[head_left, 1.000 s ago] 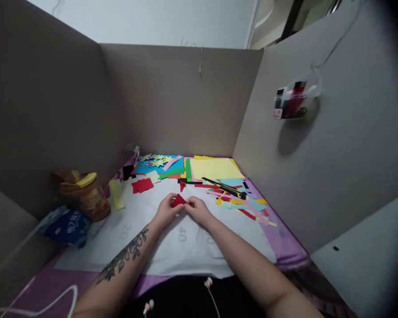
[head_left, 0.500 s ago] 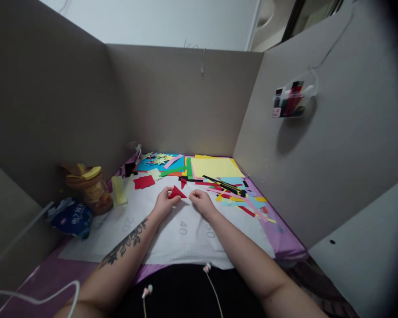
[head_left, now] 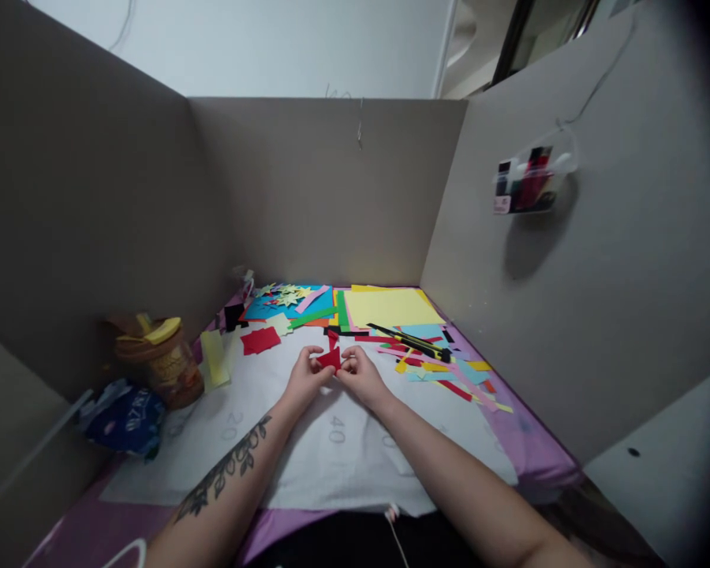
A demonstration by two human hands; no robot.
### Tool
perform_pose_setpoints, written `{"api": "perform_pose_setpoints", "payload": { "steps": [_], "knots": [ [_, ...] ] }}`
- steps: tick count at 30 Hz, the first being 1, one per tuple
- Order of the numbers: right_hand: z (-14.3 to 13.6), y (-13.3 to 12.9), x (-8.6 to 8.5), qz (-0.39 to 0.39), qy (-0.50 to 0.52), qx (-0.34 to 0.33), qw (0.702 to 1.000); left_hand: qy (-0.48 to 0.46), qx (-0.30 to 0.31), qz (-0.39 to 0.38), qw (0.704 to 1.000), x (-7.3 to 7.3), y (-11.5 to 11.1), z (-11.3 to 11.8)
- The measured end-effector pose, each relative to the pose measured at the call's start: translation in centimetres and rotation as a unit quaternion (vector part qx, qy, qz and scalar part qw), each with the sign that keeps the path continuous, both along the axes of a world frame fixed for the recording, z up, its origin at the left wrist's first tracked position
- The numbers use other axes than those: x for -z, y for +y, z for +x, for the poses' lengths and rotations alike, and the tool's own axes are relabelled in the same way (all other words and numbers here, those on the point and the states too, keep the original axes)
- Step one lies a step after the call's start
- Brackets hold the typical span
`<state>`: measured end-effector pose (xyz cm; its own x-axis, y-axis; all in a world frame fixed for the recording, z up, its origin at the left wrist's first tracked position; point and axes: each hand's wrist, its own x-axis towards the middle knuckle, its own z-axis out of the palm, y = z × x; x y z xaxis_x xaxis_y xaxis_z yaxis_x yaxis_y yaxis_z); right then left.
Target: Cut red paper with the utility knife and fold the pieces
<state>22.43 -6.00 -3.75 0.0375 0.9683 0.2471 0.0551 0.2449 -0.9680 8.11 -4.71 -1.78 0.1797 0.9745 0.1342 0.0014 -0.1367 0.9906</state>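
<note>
A small folded piece of red paper [head_left: 330,360] is held just above the white sheet [head_left: 296,473]. My left hand [head_left: 308,372] pinches its left side between thumb and fingers. At its right edge my right hand [head_left: 358,372] grips the same paper, thumbs close together at the bottom. Just beyond the fingers lies a small red paper scrap [head_left: 332,338]. A stack of red paper squares [head_left: 261,340] rests to the left of my left hand.
A yellow-and-black utility knife [head_left: 417,345] lies on coloured paper strips [head_left: 450,377] at right. Behind are yellow sheets [head_left: 390,308] and paper stars [head_left: 288,295] on blue paper. A brown lidded jar [head_left: 169,371] and blue packet [head_left: 124,418] stand left. Grey panels [head_left: 325,189] enclose the table.
My right hand has come to the red paper and now grips its right side, where before it was apart. The paper's point has turned upward. The view has shifted slightly.
</note>
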Motion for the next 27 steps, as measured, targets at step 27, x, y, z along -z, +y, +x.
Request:
{"api": "perform_pose_setpoints", "payload": {
  "steps": [27],
  "knots": [
    [1.1,-1.1,-2.0,0.116,-0.026,-0.022,0.993,0.228,-0.021,0.368,0.901,-1.5,-0.6,-2.5]
  ]
}}
